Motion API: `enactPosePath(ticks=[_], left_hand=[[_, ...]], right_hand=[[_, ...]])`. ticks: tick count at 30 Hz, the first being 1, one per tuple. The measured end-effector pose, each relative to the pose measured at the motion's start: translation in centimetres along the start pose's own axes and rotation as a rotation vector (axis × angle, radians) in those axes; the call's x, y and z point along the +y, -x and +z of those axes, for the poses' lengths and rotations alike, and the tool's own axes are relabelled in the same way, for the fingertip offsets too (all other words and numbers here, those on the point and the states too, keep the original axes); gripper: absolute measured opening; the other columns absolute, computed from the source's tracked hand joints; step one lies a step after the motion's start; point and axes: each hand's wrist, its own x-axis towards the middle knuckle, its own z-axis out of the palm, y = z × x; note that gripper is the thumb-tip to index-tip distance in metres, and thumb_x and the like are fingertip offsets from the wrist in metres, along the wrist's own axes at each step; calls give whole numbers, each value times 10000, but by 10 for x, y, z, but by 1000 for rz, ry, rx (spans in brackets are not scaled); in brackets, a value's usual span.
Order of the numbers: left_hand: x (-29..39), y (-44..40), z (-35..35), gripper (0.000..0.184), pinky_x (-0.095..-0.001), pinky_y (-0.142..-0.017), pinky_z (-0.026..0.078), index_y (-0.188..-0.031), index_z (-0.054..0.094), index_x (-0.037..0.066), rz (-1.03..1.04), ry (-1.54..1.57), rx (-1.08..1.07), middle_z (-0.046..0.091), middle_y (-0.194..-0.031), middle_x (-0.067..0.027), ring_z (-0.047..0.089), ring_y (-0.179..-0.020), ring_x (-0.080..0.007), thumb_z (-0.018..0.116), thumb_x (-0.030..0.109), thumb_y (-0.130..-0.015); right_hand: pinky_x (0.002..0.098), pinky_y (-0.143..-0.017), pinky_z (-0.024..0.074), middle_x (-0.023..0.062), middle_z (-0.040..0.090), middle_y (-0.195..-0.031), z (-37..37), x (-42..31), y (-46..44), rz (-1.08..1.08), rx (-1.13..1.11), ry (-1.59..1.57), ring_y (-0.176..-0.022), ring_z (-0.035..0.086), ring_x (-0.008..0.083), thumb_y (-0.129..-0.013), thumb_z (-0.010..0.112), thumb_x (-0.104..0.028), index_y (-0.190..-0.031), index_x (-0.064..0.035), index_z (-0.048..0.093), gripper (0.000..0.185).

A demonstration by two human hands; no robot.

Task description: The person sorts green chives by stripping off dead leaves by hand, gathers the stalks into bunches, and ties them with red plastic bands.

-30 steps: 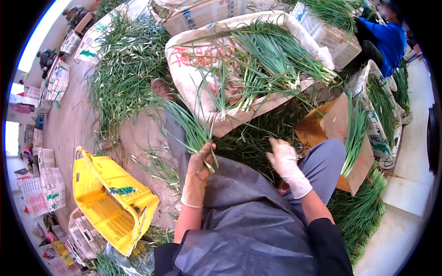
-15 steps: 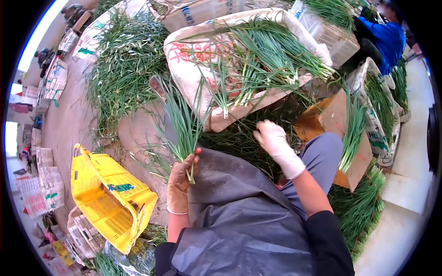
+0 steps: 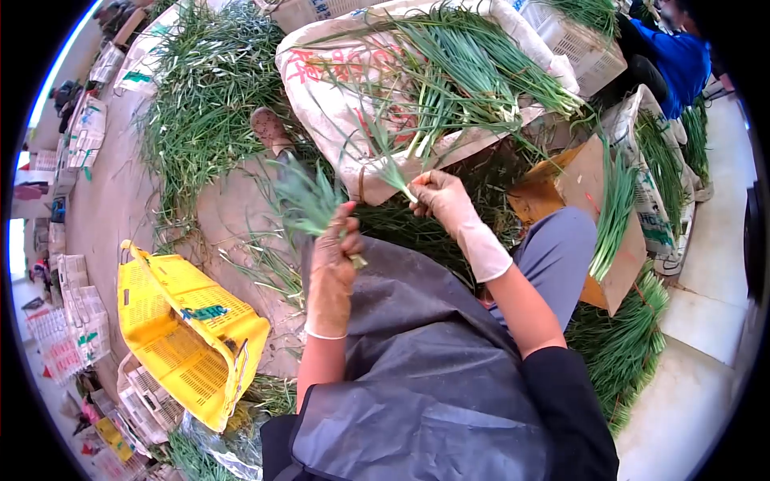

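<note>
My left hand (image 3: 334, 243), in a soiled glove, is closed around a small bunch of chives (image 3: 309, 200) above my lap. The leaf tips point up and are blurred by motion. At the near edge of the sack-covered board (image 3: 337, 100), my right hand (image 3: 439, 195), gloved too, pinches the pale ends of a few chive stalks (image 3: 395, 178). Their leaves trail back across the white cloth with its red writing. A larger spread of chives (image 3: 465, 68) lies on that cloth, beyond my right hand.
A yellow plastic basket (image 3: 188, 321) lies tipped at the left. Loose leaves (image 3: 212, 112) are heaped on the floor behind it. A cardboard piece (image 3: 577, 192) holds more chives at the right, above a bundled pile (image 3: 622, 353). Someone in a blue top (image 3: 670, 60) sits back right.
My right hand has moved left and up to the board's edge and now pinches stalks. My left hand has moved up and slightly right with its bunch.
</note>
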Motion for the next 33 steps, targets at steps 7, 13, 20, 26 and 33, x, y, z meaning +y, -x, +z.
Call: enactPosePath(ticks=[7, 13, 20, 26, 33], left_hand=[[-43, -31, -15, 192, -192, -366, 308, -949, 565, 12, -146, -106, 0, 553, -663, -31, 406, -414, -79, 635, 148, -833], [-39, -12, -6, 142, -187, -379, 316, -933, 558, 14, -96, -123, 10, 629, -800, -93, 442, -462, -86, 615, 102, -836], [-60, -8, -4, 117, -201, -392, 285, -873, 579, 45, 11, -65, 26, 551, -688, -4, 437, -466, -89, 658, 97, -804], [-39, -23, -12, 131, -202, -377, 241, -831, 574, 46, 65, 27, 44, 433, -530, 2, 334, -421, -72, 613, 170, -855], [-72, -20, -5, 170, -187, -422, 389, -913, 603, 70, 15, -153, 67, 599, -744, 19, 502, -516, -71, 658, 199, -817]], right_hand=[[225, -556, 436, 14, 572, -679, -3, 13, 52, 126, -295, 25, -584, 527, 95, -825, 639, -181, -875, -39, 582, 161], [309, -878, 424, 163, 575, -1121, -44, 30, 57, 12, 49, 858, -1035, 547, 238, -783, 650, -319, -1147, -2, 557, 492], [256, -701, 473, 45, 644, -804, 20, 23, 48, -72, -69, -120, -718, 576, 100, -865, 595, -204, -919, 20, 643, 235], [369, -799, 466, 145, 641, -948, -63, 41, 67, 132, -206, 1335, -890, 605, 272, -771, 647, -279, -986, -2, 637, 351], [265, -573, 449, 46, 624, -694, 24, 6, 40, -127, -51, 393, -614, 569, 132, -812, 640, -245, -854, -7, 626, 243]])
